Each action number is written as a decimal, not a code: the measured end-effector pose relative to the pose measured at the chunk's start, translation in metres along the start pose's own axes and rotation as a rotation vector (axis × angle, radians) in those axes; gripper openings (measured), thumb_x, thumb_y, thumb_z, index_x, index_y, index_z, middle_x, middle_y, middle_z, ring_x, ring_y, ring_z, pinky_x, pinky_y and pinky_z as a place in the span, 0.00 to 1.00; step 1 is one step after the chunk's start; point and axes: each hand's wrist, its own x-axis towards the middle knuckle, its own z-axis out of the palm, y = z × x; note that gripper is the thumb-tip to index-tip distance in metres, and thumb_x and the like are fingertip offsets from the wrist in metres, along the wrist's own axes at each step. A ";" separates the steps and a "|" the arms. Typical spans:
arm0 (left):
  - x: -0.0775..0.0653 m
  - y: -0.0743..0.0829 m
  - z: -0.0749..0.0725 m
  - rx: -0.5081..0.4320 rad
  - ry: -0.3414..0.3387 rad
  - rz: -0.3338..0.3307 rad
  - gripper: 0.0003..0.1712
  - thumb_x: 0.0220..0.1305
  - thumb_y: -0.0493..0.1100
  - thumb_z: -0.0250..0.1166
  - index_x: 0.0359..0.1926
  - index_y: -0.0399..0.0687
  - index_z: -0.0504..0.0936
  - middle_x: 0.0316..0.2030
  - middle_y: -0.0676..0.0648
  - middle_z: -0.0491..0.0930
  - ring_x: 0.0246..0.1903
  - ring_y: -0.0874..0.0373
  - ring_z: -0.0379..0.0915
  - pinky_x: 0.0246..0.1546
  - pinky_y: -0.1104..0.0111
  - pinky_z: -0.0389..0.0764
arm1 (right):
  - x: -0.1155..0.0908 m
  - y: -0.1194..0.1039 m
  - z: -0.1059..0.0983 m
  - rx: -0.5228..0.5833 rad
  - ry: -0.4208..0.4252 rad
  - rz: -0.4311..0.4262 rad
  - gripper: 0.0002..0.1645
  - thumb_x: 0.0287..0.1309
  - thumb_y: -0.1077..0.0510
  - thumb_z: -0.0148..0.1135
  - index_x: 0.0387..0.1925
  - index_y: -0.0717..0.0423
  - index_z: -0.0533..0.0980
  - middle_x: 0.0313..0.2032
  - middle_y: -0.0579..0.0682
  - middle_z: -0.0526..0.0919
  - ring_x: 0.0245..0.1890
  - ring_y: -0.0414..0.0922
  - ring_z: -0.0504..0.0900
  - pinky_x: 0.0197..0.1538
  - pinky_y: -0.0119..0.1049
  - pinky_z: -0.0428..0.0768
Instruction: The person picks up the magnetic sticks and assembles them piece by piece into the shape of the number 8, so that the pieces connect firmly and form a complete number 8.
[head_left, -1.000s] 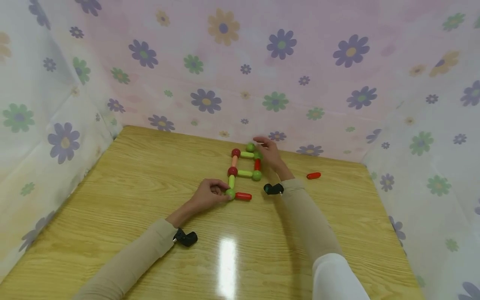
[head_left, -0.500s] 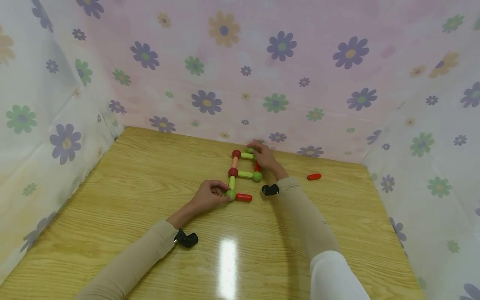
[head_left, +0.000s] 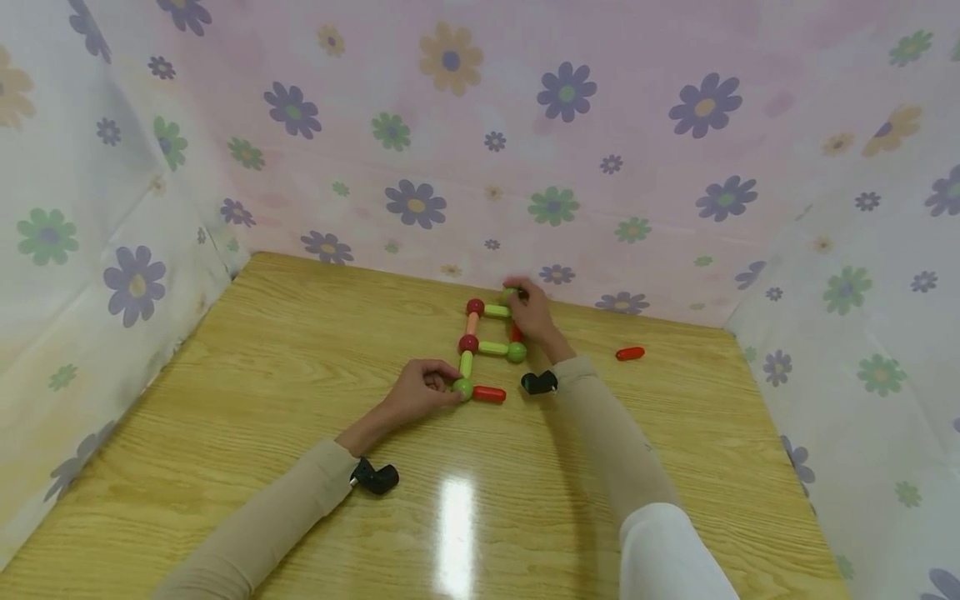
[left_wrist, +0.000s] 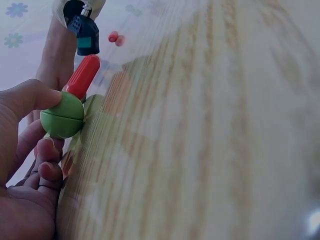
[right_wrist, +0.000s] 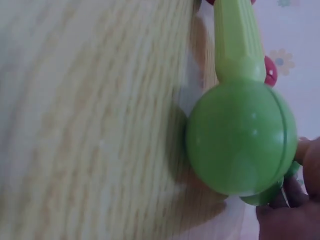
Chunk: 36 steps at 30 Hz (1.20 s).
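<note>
A flat frame of magnetic rods and balls lies on the table, with two dark red balls on its left side, the nearer one a red ball (head_left: pixel 468 343). My left hand (head_left: pixel 420 390) pinches the near green ball (left_wrist: pixel 62 115) between thumb and fingers. From that ball a red rod (head_left: pixel 490 394) points right, its other end free. At the far right corner my right hand (head_left: pixel 532 312) has its fingers curled round a green ball (head_left: pixel 511 295), largely covering that corner. Another green ball (right_wrist: pixel 240 137) with a yellow-green rod (right_wrist: pixel 239 45) fills the right wrist view.
A loose red rod (head_left: pixel 630 354) lies to the right of the frame. The wooden table (head_left: pixel 300 333) meets a flowered cloth wall (head_left: pixel 420 150) just behind my right hand. Cloth also hangs at both sides. A black wrist camera (head_left: pixel 375 477) hangs at each cuff.
My right hand has closed over the far green ball, which has shifted slightly right. My left hand keeps its pinch on the near green ball, and the rest of the frame stays put.
</note>
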 end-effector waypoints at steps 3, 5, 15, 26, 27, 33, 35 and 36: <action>0.000 0.002 0.001 0.010 0.005 -0.003 0.16 0.58 0.36 0.76 0.47 0.35 0.86 0.29 0.44 0.81 0.23 0.61 0.68 0.27 0.72 0.72 | -0.005 -0.006 -0.001 0.054 0.082 -0.052 0.16 0.73 0.69 0.50 0.56 0.71 0.76 0.57 0.67 0.77 0.56 0.60 0.77 0.56 0.46 0.75; 0.000 0.002 0.001 0.016 0.004 -0.002 0.16 0.59 0.36 0.76 0.47 0.34 0.86 0.29 0.44 0.81 0.23 0.61 0.68 0.27 0.72 0.72 | -0.010 -0.012 -0.001 0.108 0.126 -0.098 0.15 0.73 0.70 0.51 0.56 0.73 0.76 0.55 0.69 0.78 0.54 0.62 0.78 0.54 0.43 0.75; 0.000 -0.001 0.001 0.027 0.010 -0.006 0.15 0.59 0.37 0.76 0.46 0.39 0.86 0.28 0.47 0.81 0.24 0.62 0.69 0.28 0.72 0.72 | -0.052 -0.047 -0.009 0.359 0.172 -0.173 0.16 0.70 0.71 0.57 0.55 0.79 0.74 0.57 0.73 0.75 0.56 0.61 0.78 0.56 0.43 0.81; 0.001 -0.001 0.001 0.032 0.007 0.007 0.15 0.59 0.38 0.76 0.46 0.38 0.87 0.28 0.47 0.81 0.24 0.61 0.68 0.27 0.72 0.72 | -0.115 -0.019 -0.013 0.331 0.002 -0.177 0.17 0.64 0.73 0.63 0.54 0.75 0.75 0.56 0.73 0.76 0.55 0.44 0.80 0.54 0.28 0.81; 0.001 0.000 0.001 0.032 0.006 0.006 0.15 0.59 0.38 0.76 0.46 0.38 0.87 0.28 0.47 0.81 0.24 0.62 0.68 0.27 0.72 0.72 | -0.120 -0.017 -0.015 0.313 -0.023 -0.168 0.17 0.64 0.73 0.63 0.54 0.75 0.75 0.55 0.73 0.76 0.56 0.47 0.80 0.54 0.28 0.81; 0.000 -0.001 0.002 0.032 0.002 -0.002 0.14 0.59 0.37 0.75 0.46 0.39 0.87 0.28 0.47 0.82 0.24 0.61 0.69 0.27 0.71 0.72 | -0.142 -0.013 -0.027 0.252 -0.186 -0.058 0.22 0.68 0.70 0.61 0.61 0.73 0.73 0.61 0.70 0.75 0.58 0.64 0.77 0.54 0.28 0.80; 0.000 -0.001 0.002 0.030 0.004 -0.001 0.13 0.59 0.37 0.76 0.45 0.40 0.87 0.28 0.47 0.81 0.24 0.61 0.69 0.27 0.72 0.72 | -0.147 -0.013 -0.031 0.209 -0.242 -0.017 0.23 0.69 0.67 0.61 0.62 0.71 0.73 0.62 0.69 0.75 0.58 0.64 0.77 0.54 0.30 0.79; -0.001 0.000 0.001 0.030 0.005 0.002 0.13 0.59 0.37 0.76 0.45 0.40 0.87 0.29 0.47 0.81 0.24 0.61 0.69 0.27 0.72 0.72 | -0.149 -0.014 -0.033 0.182 -0.268 0.000 0.23 0.70 0.65 0.61 0.63 0.70 0.73 0.62 0.68 0.76 0.58 0.64 0.78 0.55 0.31 0.80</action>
